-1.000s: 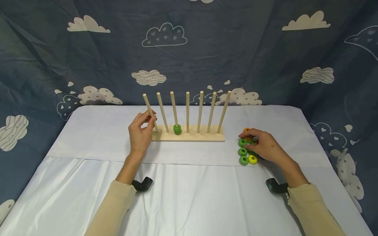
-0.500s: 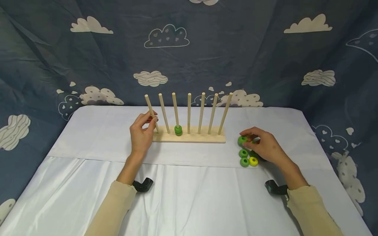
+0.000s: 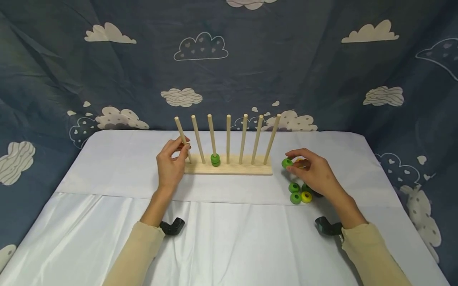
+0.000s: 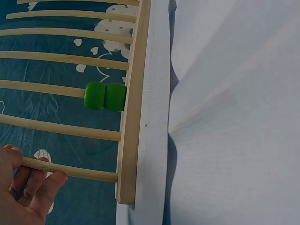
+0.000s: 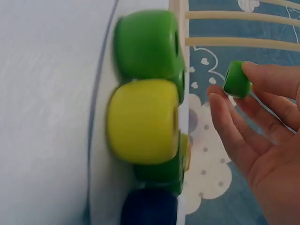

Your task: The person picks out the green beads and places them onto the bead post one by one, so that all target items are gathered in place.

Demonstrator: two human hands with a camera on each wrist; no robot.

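A wooden peg rack (image 3: 243, 170) with several upright dowels stands across the middle of the table. Two green beads (image 3: 215, 160) are stacked at the foot of its third dowel from the left. My left hand (image 3: 170, 169) holds the leftmost dowel (image 4: 91, 172) between thumb and fingers, partway up. To the right of the rack, my right hand (image 3: 316, 171) pinches a green bead (image 5: 237, 80) between thumb and fingertips, raised off the table. Below that hand lie loose beads, among them a yellow bead (image 3: 306, 197) and a green bead (image 3: 295, 198).
A dark blue bead (image 5: 149, 208) shows at the bottom of the right wrist view, partly cut off. White cloth (image 3: 229, 242) covers the table, with a fold line across it. Behind hangs a dark blue curtain (image 3: 279, 51) printed with clouds.
My right hand has lifted a green bead from the group and carried it up and slightly left. The left hand keeps its place on the leftmost dowel.
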